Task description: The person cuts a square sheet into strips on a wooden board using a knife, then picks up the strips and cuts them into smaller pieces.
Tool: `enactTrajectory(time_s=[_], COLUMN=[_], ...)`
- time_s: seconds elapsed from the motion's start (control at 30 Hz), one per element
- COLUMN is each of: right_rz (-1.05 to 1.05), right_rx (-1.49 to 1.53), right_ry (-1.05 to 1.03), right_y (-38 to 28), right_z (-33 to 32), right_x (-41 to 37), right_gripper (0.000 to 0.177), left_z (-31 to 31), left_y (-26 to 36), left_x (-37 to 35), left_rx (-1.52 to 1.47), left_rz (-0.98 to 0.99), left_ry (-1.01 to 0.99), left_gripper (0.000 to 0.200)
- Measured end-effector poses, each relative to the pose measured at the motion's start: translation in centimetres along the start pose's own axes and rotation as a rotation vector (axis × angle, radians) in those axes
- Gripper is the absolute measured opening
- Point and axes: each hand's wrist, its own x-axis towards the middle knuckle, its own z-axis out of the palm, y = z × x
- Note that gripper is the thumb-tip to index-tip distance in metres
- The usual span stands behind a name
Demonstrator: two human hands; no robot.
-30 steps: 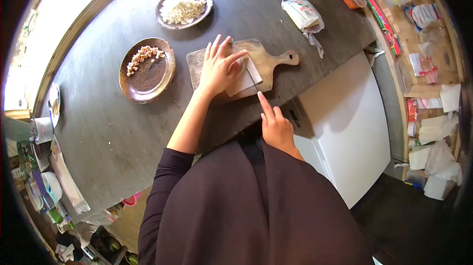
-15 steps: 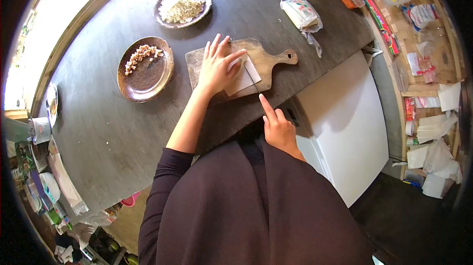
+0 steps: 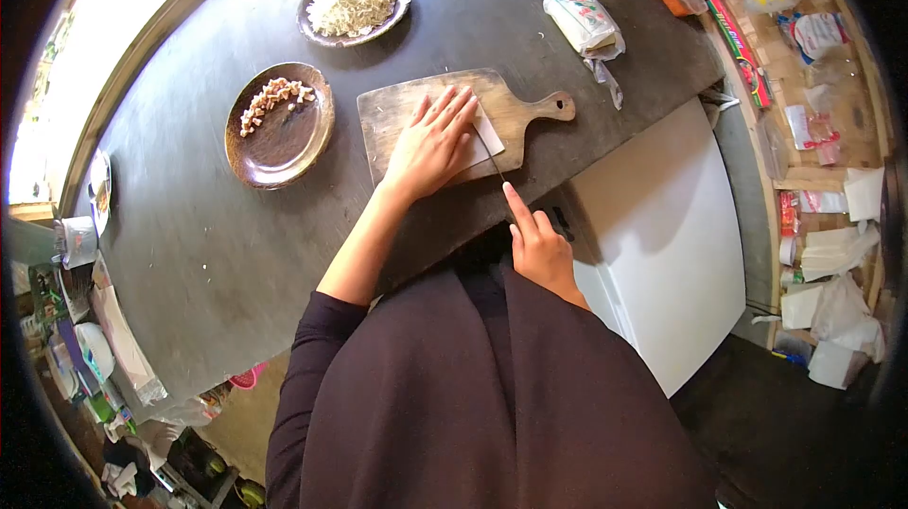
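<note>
On the wooden cutting board lies a flat white square piece, perhaps thin wrapper sheets; its kind is not certain. My left hand rests flat across it with the fingers stretched out and close together, hiding much of the piece. In my right hand is the handle of a knife, the index finger extended along its top. The thin blade points away from me and lies over the right part of the white piece, just right of my left fingers.
A brown plate with small diced pieces stands left of the board. Farther back is another plate heaped with pale shreds. A plastic packet lies at the back right. Cluttered shelves line the right side.
My left hand has gone from spread fingers, with the thumb apart, to lying flat with fingers together over the white piece. The right hand and knife have barely moved.
</note>
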Motion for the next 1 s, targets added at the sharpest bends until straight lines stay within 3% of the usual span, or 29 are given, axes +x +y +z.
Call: enactTrajectory(time_s=[0.43, 0.5, 0.63, 0.7, 0.93, 1.0], right_rz=[-0.037, 0.079, 0.091, -0.013, -0.019, 0.125], right_rx=[-0.046, 0.019, 0.029, -0.023, -0.028, -0.01], right_ry=[0.031, -0.076, -0.093, 0.021, 0.045, -0.1], right_y=[0.7, 0.1, 0.6, 1.1, 0.8, -0.2], right_z=[0.4, -0.5, -0.4, 0.3, -0.4, -1.5], right_x=[-0.7, -1.3, -2.5, -2.7, -3.8, -4.4], right_gripper=[0.075, 0.073, 0.073, 0.076, 0.078, 0.074], left_z=[-0.1, -0.1, -0.2, -0.3, -0.1, -0.1], left_y=[0.4, 0.5, 0.5, 0.4, 0.4, 0.4], left_x=[-0.1, -0.1, 0.0, 0.0, -0.1, -0.1], left_rx=[0.106, 0.107, 0.121, 0.116, 0.132, 0.13], left_rz=[0.012, 0.009, 0.013, 0.014, 0.014, 0.015], left_ry=[-0.035, -0.037, -0.035, -0.038, -0.044, -0.038], left_gripper=[0.06, 0.059, 0.059, 0.06, 0.063, 0.064])
